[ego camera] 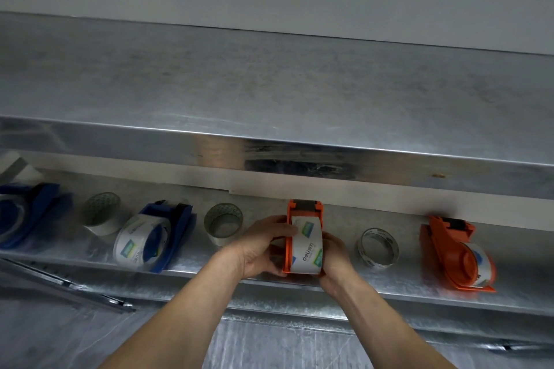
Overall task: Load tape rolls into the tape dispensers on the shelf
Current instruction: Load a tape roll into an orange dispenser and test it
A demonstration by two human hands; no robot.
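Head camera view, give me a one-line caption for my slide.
Left hand and right hand hold a tape roll in an orange dispenser on a metal shelf.

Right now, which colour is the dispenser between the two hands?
The dispenser is orange; the head view shows it best.

Metal shelf [407, 275] holds two blue dispensers [180, 219], two orange dispensers [443, 249], three loose tape rolls [223, 223] between.

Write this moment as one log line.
step: loading tape roll | left grip: holds orange dispenser | right grip: holds dispenser | place: shelf
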